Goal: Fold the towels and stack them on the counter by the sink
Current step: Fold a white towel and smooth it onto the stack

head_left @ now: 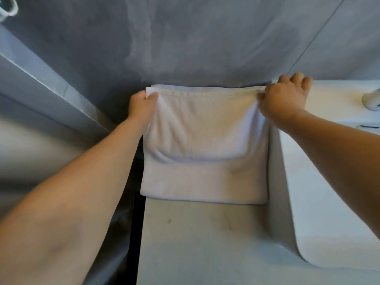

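White towel (205, 145) lies folded on table (195, 243), far end against wall. Left hand (144, 105) and right hand (283, 99) each pinch a far corner; fingertips partly hidden by cloth. Sink (329, 202) right, cut off.

The towel (203, 140) lies on the far end of the counter (195, 239), against the wall (185, 38) behind it. The left hand (141, 108) pinches its far left corner, the right hand (285, 99) its far right corner. The sink (329, 182) sits right of the counter, with a faucet (372, 99) at its far right.
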A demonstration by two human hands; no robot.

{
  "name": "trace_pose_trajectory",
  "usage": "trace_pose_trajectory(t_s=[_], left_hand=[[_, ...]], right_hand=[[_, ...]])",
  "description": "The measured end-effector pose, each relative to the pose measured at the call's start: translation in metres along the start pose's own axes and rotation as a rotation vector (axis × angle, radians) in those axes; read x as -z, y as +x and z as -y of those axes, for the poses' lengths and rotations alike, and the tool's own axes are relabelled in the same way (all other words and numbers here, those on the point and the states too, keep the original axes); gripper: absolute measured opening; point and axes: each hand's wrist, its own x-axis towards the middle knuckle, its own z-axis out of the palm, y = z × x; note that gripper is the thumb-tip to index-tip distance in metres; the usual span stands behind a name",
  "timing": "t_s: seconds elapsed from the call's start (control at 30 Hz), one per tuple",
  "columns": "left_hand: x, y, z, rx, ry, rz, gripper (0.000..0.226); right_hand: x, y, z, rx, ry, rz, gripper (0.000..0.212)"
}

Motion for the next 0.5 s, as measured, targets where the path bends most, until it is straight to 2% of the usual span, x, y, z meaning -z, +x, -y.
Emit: trace_pose_trajectory(t_s=[0.13, 0.23, 0.33, 0.5], left_hand=[[-0.020, 0.026, 0.003, -0.079, 0.127, -0.105, 0.028], [-0.034, 0.030, 0.008, -0.142, 0.215, -0.215, 0.027], [-0.044, 0.026, 0.015, -0.216, 0.232, -0.301, 0.027], [-0.047, 0.029, 0.018, -0.264, 0.261, -0.296, 0.029]], right_hand=[[-0.024, 0.018, 0.006, 0.005, -0.024, -0.022, 0.036], [-0.033, 0.029, 0.009, -0.017, -0.061, -0.034, 0.043], [-0.039, 0.029, 0.011, -0.019, -0.049, -0.070, 0.041], [-0.037, 0.034, 0.018, -0.162, 0.000, 0.001, 0.037]])
